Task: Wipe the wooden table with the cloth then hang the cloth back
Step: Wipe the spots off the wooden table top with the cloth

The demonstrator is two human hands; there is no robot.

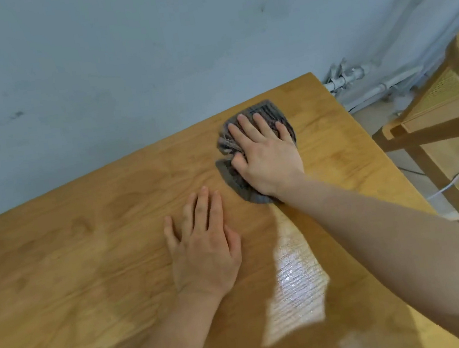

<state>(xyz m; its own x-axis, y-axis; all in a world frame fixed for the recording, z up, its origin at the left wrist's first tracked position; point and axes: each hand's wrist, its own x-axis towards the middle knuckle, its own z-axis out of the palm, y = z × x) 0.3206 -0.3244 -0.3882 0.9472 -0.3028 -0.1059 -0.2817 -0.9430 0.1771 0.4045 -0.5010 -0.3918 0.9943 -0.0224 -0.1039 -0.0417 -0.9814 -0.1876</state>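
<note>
Right of centre in the frame, the right hand (267, 159) presses spread, straight fingers on the grey cloth (270, 109), seemingly soft, light and easily gathered at its bunched left edge, while the left hand (203, 251) lies flat on the wooden table (86, 253).

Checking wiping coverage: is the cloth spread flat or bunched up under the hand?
Bunched: the grey cloth is crumpled into folds beneath the right hand, pressed on the wooden table.

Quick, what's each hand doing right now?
Left hand: open, resting flat on the wooden table, holding nothing.
Right hand: open, fingers straight, pressing the grey cloth onto the table.
</note>
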